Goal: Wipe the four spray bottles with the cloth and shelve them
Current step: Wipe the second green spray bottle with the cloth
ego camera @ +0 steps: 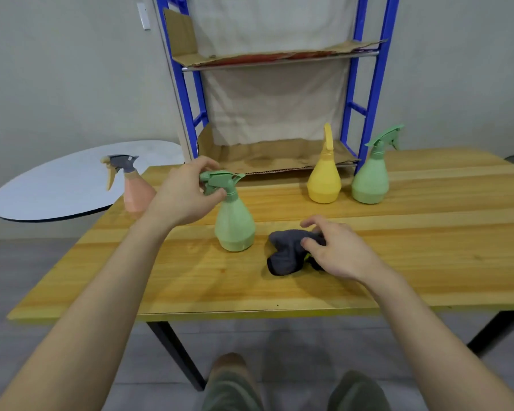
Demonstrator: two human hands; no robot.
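The near green bottle [235, 221] is stood upright toward the front of the bench [428, 262] and is held by its trigger head in the left grip [187, 197], whose fingers and thumb are curled round the nozzle part. It is judged that the bottle is steadied by its top so that the body is left bare for wiping. The grey cloth [288, 253] is left bunched on the bench just beside it and is pinched under the thumb and curled fingers of the right grip [339, 250], one finger being raised clear, seemingly so that it can be gathered and brought to the bottle. The yellow bottle [324, 182] and the far green bottle [371, 179] are set side by side at the back, just before the shelf [279, 158], and the pink bottle [137, 194] at the bench's left edge. None is yet shelved, so little of the task is judged done.
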